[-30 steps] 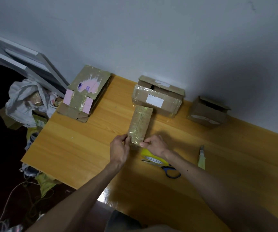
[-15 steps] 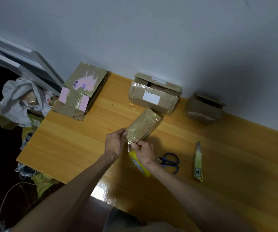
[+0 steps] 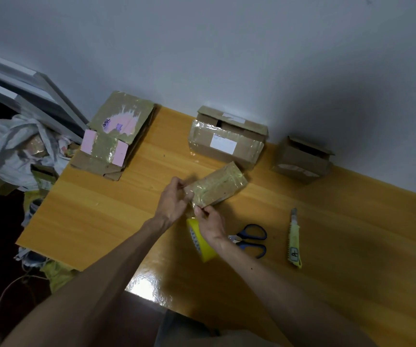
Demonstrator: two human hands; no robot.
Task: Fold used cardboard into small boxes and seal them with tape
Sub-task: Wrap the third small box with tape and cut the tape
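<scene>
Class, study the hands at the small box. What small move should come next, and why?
Probably smooth the clear tape down over the near end: the left hand and right hand both pinch that end of the small box, where it looks loose.

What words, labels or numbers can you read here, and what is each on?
"9SL", or close to it: on the flattened cardboard.
Dark mark on the yellow knife: unreadable.
White label on the middle box: too blurred.
Print on the tape roll: too small.
</scene>
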